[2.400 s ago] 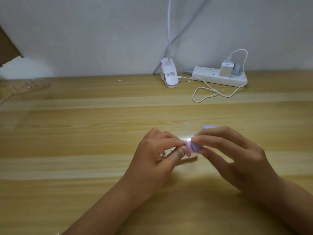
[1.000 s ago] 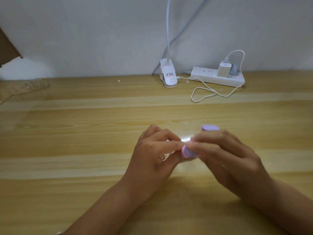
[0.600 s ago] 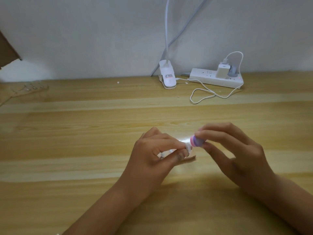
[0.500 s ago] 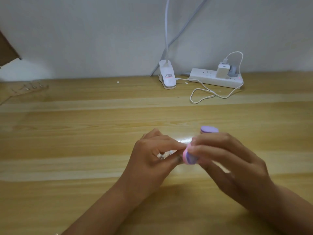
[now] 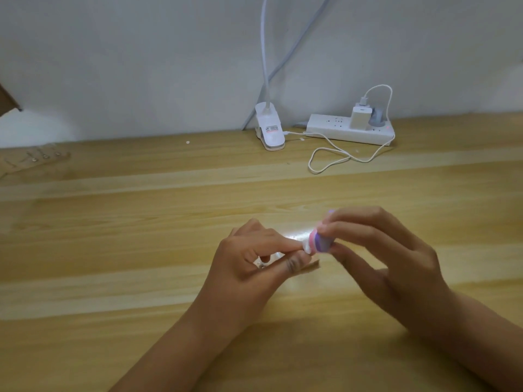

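My right hand (image 5: pixel 379 256) pinches a small purple and pink cylinder (image 5: pixel 319 242) between thumb and fingers, just above the wooden table (image 5: pixel 141 250). My left hand (image 5: pixel 249 264) pinches a small white part (image 5: pixel 307 247) that meets the cylinder's pink end. A sliver of a purple thing (image 5: pixel 330 212) shows behind my right fingers; most of it is hidden. Both hands are near the middle of the table.
A white clip lamp base (image 5: pixel 270 131) stands at the table's far edge by the wall. To its right lies a white power strip (image 5: pixel 351 131) with a charger and a looped white cable (image 5: pixel 334 161). A clear strip with small metal bits (image 5: pixel 34 159) lies far left.
My right hand has turned and shifted the purple and pink cylinder back and forth against the white part. It is now raised slightly, hiding most of the purple thing behind. My left hand stayed put.
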{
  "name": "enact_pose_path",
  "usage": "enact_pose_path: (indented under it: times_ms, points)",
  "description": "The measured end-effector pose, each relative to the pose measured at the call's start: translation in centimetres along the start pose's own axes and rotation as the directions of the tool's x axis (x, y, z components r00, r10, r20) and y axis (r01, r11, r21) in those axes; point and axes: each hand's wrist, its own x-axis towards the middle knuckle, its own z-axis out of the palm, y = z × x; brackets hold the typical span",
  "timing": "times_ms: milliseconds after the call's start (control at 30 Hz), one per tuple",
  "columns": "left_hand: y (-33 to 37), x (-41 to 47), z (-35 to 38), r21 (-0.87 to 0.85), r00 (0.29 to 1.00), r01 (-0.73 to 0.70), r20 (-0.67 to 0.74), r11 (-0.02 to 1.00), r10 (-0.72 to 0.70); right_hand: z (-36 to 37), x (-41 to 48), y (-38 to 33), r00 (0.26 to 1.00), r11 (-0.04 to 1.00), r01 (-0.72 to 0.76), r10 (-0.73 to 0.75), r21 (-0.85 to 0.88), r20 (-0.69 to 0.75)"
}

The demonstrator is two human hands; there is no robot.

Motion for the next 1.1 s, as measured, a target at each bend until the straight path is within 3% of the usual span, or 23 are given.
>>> enact_pose_path:
  times_ms: [100, 233, 400, 600, 733, 867, 1100]
  points:
    - [0.2, 0.0, 0.1, 0.004, 1.0, -0.021, 0.018, 1.0, 0.02, 0.4, -0.4, -0.2, 0.998, 0.998, 0.049, -0.048, -0.044, 0.028]
    - [0.1, -0.1, -0.1, -0.024, 1.0, -0.01, 0.009, 1.0, 0.011, -0.2, 0.0, 0.5, 1.0, 0.998, -0.019, 0.018, -0.055, -0.019]
    - [0.3, 0.0, -0.1, 0.001, 0.999, -0.032, 0.024, 0.999, 0.032, 0.5, -0.7, 0.2, 0.998, 0.996, 0.057, -0.056, -0.065, 0.022]
    - [-0.1, 0.1, -0.3, -0.058, 0.98, 0.134, -0.142, 0.989, -0.141, -0.1, -0.1, 1.5, 0.995, 0.992, -0.094, 0.089, -0.081, -0.055]
    - [-0.5, 0.1, 0.2, 0.018, 0.942, 0.277, -0.204, 0.961, -0.267, 0.4, -0.2, 1.1, 0.998, 0.994, -0.055, 0.052, -0.09, -0.033]
    - [-0.5, 0.0, 0.9, 0.078, 0.937, 0.3, -0.211, 0.951, -0.279, 0.6, -0.2, 0.9, 0.998, 0.994, -0.068, 0.067, -0.086, -0.013]
    - [-0.7, 0.1, 1.4, 0.35, 0.949, 0.311, -0.157, 0.884, -0.272, 0.9, -0.3, 0.9, 0.997, 0.992, -0.073, 0.075, -0.102, 0.013]
